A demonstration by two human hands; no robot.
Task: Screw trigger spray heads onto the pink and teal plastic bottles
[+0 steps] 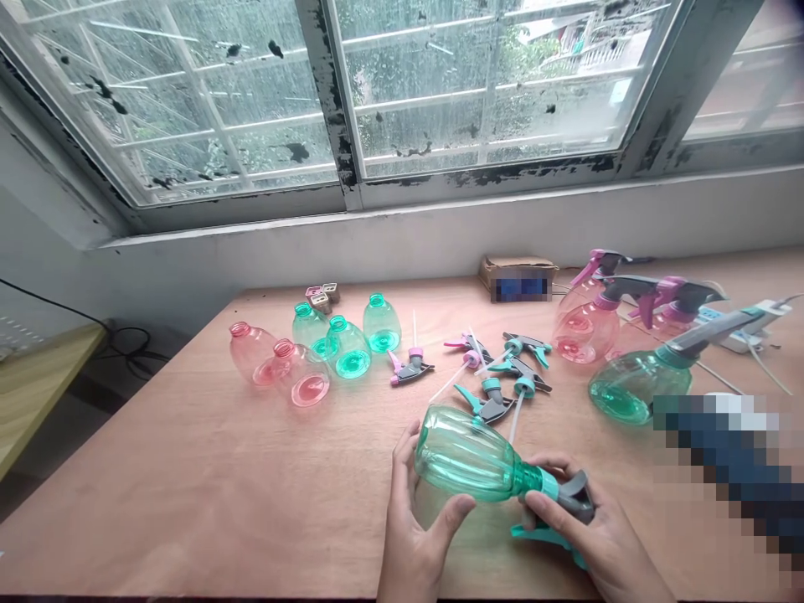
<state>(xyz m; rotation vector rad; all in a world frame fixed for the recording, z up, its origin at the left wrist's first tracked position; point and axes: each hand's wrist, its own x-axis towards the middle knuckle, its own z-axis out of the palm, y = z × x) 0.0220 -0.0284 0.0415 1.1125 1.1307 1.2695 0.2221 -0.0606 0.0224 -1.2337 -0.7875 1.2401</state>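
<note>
A green see-through spray bottle (pixel 468 456) lies sideways above the wooden table (pixel 188 486), held in both hands. My left hand (pixel 414 523) cups its body, thumb on the near side and fingers behind. My right hand (pixel 584 532) is closed round the grey and teal spray head (pixel 569 498) at the bottle's neck. Just beyond lie several loose spray heads (pixel 502 368) with white dip tubes, in teal and pink.
Bare pink bottles (pixel 280 364) and green bottles (pixel 348 339) lie at the table's back left. Finished pink bottles (pixel 587 322) and a green one (pixel 641 381) lie at the right, by a power strip (pixel 744 322). A small cardboard box (pixel 518 276) sits against the wall under the window.
</note>
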